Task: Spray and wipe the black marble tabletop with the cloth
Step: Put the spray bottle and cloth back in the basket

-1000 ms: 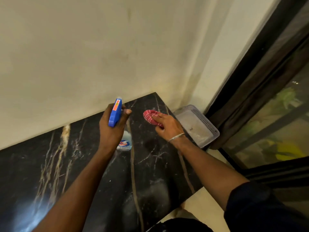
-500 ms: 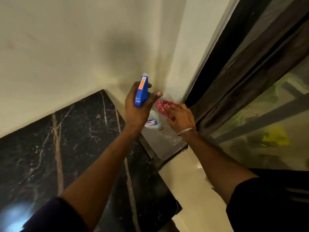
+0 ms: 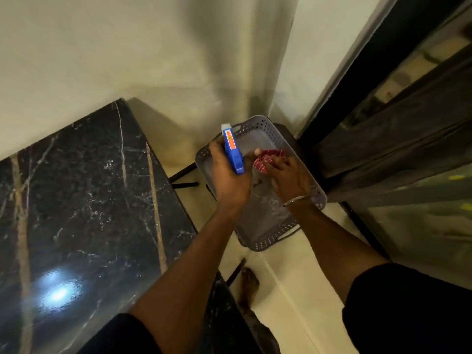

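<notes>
My left hand (image 3: 229, 178) grips a spray bottle with a blue trigger head (image 3: 233, 152), held over a grey perforated plastic basket (image 3: 258, 242). Most of the bottle's body is hidden by my hand. My right hand (image 3: 287, 176) holds a red striped cloth (image 3: 267, 159) inside the same basket, close beside the sprayer. The black marble tabletop (image 3: 84, 200) with pale veins fills the left, away from both hands.
The basket rests on a low dark stand in the corner between the cream wall (image 3: 127, 47) and a dark-framed glass door with a dark curtain (image 3: 388, 149). A bare foot (image 3: 249, 284) stands on the pale floor below the table's edge.
Both hands have moved right, off the tabletop, and down into the grey basket, still carrying the spray bottle and the cloth. The view has swung to follow them.
</notes>
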